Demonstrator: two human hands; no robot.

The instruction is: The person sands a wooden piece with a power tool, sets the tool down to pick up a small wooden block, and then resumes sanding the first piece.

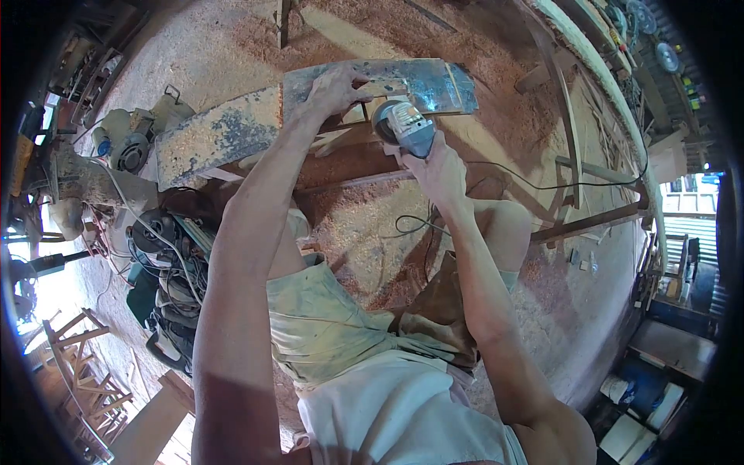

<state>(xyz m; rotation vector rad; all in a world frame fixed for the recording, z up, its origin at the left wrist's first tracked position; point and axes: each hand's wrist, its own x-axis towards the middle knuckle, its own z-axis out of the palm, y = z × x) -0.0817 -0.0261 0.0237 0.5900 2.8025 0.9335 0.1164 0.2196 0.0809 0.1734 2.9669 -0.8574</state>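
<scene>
near twelve o'clock in the view, the right hand [443,172] has its grip wrapped around a grinder [416,136], whose disc [382,122] sits toward ten o'clock, close to a wood piece [387,87] on the worn tabletop [221,136]. the left hand [335,91] reaches onto that wood from its nine o'clock side; whether its grip pinches it, i cannot tell. a black cord [536,187] runs toward three o'clock, and sawdust [349,240] covers the floor [570,310] beneath.
</scene>
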